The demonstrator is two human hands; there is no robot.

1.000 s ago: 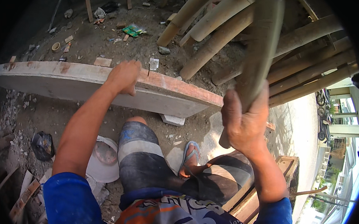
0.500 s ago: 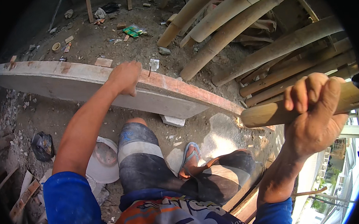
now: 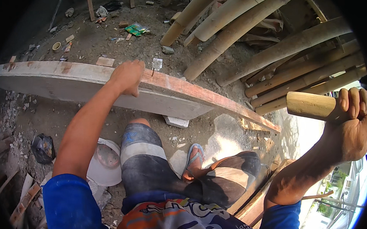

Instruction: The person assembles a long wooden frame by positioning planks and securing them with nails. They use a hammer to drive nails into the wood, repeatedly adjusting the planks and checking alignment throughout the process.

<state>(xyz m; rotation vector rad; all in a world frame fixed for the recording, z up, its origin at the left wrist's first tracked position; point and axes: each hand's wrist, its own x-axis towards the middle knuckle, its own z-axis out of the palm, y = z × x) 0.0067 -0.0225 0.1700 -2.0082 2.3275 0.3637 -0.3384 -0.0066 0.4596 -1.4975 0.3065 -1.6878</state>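
Observation:
A long wooden plank (image 3: 177,86), worn and reddish, runs along the top of a grey slab-like panel (image 3: 162,105) standing on edge across the view. My left hand (image 3: 127,78) is closed over this plank near its middle; its fingertips are hidden on the far side. Just right of that hand a thin dark nail (image 3: 152,71) sticks up from the plank. On the right, my right hand (image 3: 354,121) is closed around a short thick piece of wood (image 3: 311,105), raised apart from the plank. The far end of this wood is hidden.
Bamboo poles (image 3: 245,26) lean and lie at the back right. A white pale block (image 3: 176,121) sits under the panel. A white round container (image 3: 104,163) and a black plastic bag (image 3: 43,149) lie at left. Rubble and a green wrapper (image 3: 136,30) are scattered on the dirt.
My right hand has moved right with the piece of wood, whose near end is now farther from the plank and uncovers the plank's right end. My left hand has stayed in place.

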